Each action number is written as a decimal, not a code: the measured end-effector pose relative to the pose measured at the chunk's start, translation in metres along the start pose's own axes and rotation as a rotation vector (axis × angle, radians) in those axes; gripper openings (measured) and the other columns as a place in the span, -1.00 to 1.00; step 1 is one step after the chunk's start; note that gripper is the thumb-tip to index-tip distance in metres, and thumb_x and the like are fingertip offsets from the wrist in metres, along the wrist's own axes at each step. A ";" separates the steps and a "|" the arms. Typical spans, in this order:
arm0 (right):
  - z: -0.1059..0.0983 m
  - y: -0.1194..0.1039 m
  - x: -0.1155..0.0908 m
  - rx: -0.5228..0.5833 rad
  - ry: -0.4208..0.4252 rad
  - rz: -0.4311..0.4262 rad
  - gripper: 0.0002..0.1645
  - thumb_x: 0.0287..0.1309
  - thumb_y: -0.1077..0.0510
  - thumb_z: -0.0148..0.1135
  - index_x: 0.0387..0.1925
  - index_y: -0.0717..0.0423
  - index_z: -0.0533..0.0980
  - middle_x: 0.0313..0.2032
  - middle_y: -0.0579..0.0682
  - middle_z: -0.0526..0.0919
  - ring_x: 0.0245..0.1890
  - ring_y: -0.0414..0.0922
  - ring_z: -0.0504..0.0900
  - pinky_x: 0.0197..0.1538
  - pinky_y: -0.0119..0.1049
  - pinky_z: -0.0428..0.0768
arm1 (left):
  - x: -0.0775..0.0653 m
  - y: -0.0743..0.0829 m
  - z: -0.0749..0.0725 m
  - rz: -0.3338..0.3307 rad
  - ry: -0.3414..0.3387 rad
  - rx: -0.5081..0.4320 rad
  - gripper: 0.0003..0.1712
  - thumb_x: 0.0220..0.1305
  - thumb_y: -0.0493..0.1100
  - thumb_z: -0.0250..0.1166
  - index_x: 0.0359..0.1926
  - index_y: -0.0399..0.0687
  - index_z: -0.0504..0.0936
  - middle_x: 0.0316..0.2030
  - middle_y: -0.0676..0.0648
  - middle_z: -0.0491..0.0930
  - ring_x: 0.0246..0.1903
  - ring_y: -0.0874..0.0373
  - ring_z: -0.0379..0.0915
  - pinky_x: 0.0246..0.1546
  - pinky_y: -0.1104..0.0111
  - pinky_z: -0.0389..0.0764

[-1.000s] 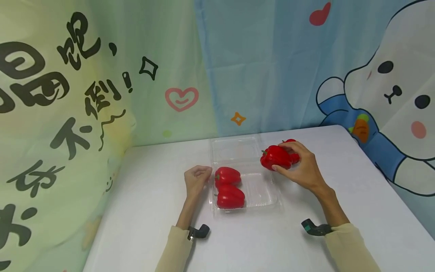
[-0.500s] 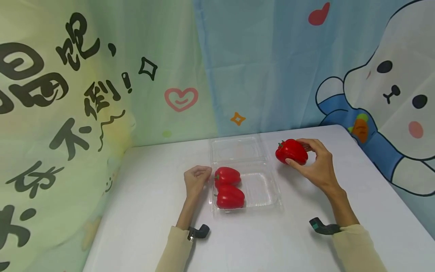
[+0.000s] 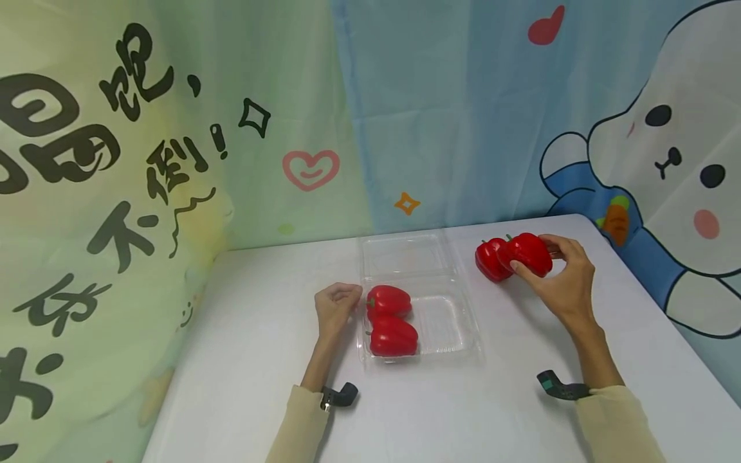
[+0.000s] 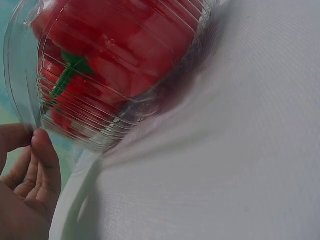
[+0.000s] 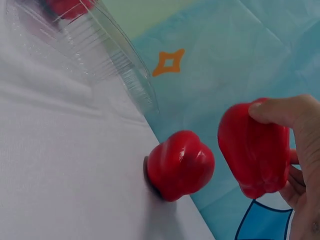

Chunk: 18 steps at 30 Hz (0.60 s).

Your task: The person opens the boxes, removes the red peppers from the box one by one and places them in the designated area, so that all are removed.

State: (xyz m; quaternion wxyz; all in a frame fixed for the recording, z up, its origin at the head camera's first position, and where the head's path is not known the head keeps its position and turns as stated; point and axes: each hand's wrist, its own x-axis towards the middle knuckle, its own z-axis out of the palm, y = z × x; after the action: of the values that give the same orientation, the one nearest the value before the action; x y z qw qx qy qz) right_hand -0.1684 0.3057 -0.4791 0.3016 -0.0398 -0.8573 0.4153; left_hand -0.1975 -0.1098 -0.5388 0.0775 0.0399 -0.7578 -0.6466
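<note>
My left hand [image 3: 337, 308] pinches the left rim of a clear plastic clamshell box [image 3: 446, 321] between thumb and forefinger, as the left wrist view shows [image 4: 30, 175]. Two red bell peppers, a far one [image 3: 389, 301] and a near one [image 3: 393, 337], lie in the left half of the box, and a green stem shows through its wall. Off to the right, my right hand [image 3: 564, 283] grips another red bell pepper [image 3: 529, 253] above the table. Just left of that one, a further red bell pepper [image 5: 180, 165] sits on the table, apart from the held one in the right wrist view.
The box's lid [image 3: 402, 254] lies folded back toward the curtain. A white table [image 3: 440, 411] carries everything, and a printed curtain [image 3: 417, 128] hangs along its far edge. Both wrists wear dark camera mounts [image 3: 341, 395].
My right hand has moved rightward with the held bell pepper, from beside the box's lid to past the pepper on the table, uncovering that one. My left hand stays at the rim.
</note>
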 end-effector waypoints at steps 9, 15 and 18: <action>0.001 0.009 0.000 -0.016 0.101 0.130 -0.16 0.15 0.08 0.66 0.43 0.12 0.53 0.36 0.13 0.65 0.24 -0.04 0.54 0.11 -0.59 0.43 | -0.003 0.001 0.001 0.017 0.017 -0.022 -0.82 0.40 -0.21 0.48 -0.20 -0.31 0.83 -0.33 -0.39 0.82 -0.42 0.03 0.72 -0.43 0.49 0.59; 0.003 0.016 -0.001 -0.030 0.136 0.183 -0.16 0.17 0.03 0.65 0.44 0.09 0.53 0.35 0.11 0.65 0.23 -0.12 0.51 0.12 -0.56 0.44 | -0.002 0.000 0.000 0.015 0.007 -0.021 -0.81 0.41 -0.20 0.48 -0.20 -0.31 0.83 -0.32 -0.39 0.82 -0.42 0.06 0.73 -0.43 0.48 0.60; 0.005 0.019 0.000 -0.034 0.141 0.198 -0.16 0.19 0.03 0.64 0.44 0.11 0.52 0.35 0.13 0.65 0.23 -0.14 0.50 0.13 -0.53 0.46 | -0.002 0.001 0.000 0.005 0.003 -0.016 -0.81 0.41 -0.20 0.47 -0.20 -0.30 0.82 -0.32 -0.37 0.83 -0.45 0.20 0.70 -0.43 0.49 0.60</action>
State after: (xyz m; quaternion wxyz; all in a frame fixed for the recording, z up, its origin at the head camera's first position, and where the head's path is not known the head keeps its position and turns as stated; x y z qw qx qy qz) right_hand -0.1743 0.3148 -0.4954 0.3180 -0.1582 -0.8328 0.4246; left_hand -0.1951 -0.1094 -0.5383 0.0807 0.0385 -0.7525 -0.6525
